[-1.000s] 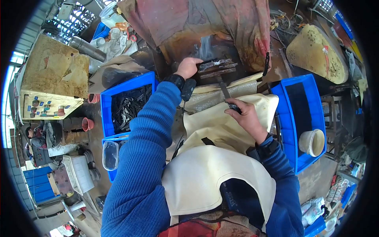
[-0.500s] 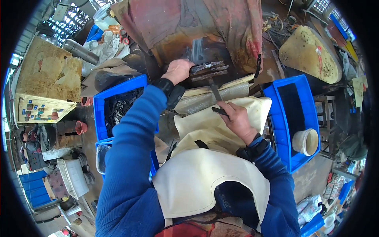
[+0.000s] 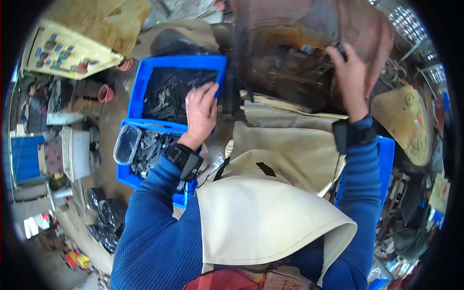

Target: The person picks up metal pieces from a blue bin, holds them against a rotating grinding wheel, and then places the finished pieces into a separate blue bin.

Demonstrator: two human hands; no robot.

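My left hand [image 3: 199, 113] is over the right side of a blue crate [image 3: 181, 60] holding a heap of thin dark strips [image 3: 169, 96]. Its fingers are slightly bent and apart, with nothing visible in them. To the far right, my right hand [image 3: 352, 72] is raised beside a hanging reddish-brown cloth [image 3: 372, 29]. Its thumb and fingers close round a dark, narrow tool handle [image 3: 340, 47]; the tool's far end is blurred against the dark, wet hollow [image 3: 290, 67] under the cloth.
A second blue crate [image 3: 125, 175] with dark pieces and a clear plastic tub [image 3: 127, 145] adjoins the first. A cream apron [image 3: 280, 217] covers my lap. Another blue crate [image 3: 385, 159] stands behind my right forearm. A switch box [image 3: 67, 53] is at far left.
My left hand has left the dark piece at the hollow and moved left and nearer, to the crate. My right hand has moved farther away and right with the tool. The view has turned left.
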